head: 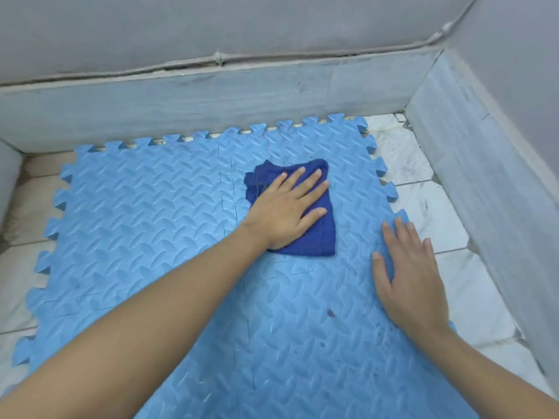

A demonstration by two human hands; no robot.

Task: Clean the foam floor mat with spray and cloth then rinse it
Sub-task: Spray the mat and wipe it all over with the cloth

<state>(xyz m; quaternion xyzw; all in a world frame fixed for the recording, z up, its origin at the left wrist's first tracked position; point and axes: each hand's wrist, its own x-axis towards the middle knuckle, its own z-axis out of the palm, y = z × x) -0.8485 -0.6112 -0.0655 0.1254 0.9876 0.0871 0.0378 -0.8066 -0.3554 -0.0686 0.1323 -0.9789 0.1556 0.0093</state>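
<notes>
Cloth: dark blue cloth (314,225), folded, lies flat on the mat's far right tile, at about 12 o'clock from the person.
Left hand: left hand (287,207) lies flat on the cloth, fingers spread — pressing, not pinching.
Right hand: right hand (405,276) rests palm down, fingers spread, on the mat's edge at 2 o'clock, holding nothing.
Nearer hand: the left, already on the cloth.
Mat: light blue foam mat (151,222) of interlocked tiles; dark spots (331,313) lie near, at 6 o'clock from the cloth — likely the next strokes.
Room: pale tiled floor (429,213), grey walls (211,101) close behind and right.

Two bare forearms, no sleeves, short unpainted fingernails.
</notes>
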